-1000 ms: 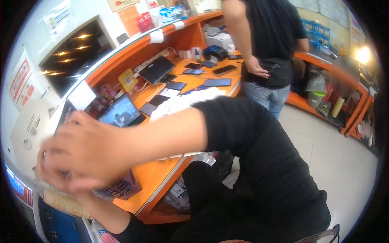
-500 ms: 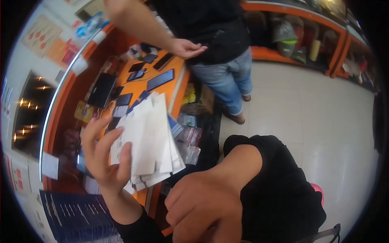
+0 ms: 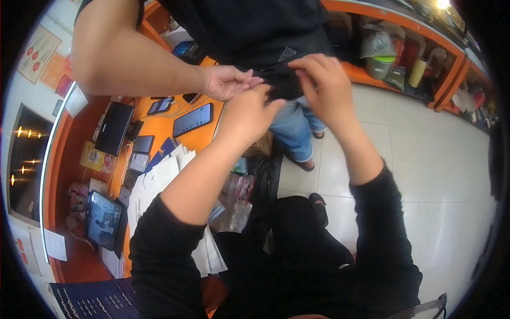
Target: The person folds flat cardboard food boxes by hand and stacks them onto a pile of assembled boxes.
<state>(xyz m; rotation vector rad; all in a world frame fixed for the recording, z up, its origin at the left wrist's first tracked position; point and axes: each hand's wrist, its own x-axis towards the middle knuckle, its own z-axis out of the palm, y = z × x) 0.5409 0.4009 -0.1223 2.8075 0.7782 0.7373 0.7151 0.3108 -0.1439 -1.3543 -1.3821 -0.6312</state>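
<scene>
My left hand [image 3: 247,117] reaches forward, its thumb spread out. Its fingertips, partly hidden, are beside another person's hand [image 3: 226,82], and I cannot tell whether they touch. My right hand [image 3: 326,85] is raised in front of that person's black shirt [image 3: 255,34], with fingers bent and the thumb apart. Nothing shows between its fingers. A small patterned patch [image 3: 287,52] shows on the shirt near my right fingertips. Under my left forearm, a stack of white papers [image 3: 154,189] lies on the orange desk [image 3: 199,139], partly covered by my arm.
A large phone [image 3: 192,121], smaller phones [image 3: 142,143], a black monitor [image 3: 114,127] and a lit tablet-like screen [image 3: 103,218] are along the desk. Clear plastic packets [image 3: 236,204] lie beside it. The other person stands close ahead. Orange shelves [image 3: 393,82] line the back wall.
Both my hands have moved forward and up to the other person's shirt and hand. My left hand has left the papers' side. The view has shifted, and the person appears nearer.
</scene>
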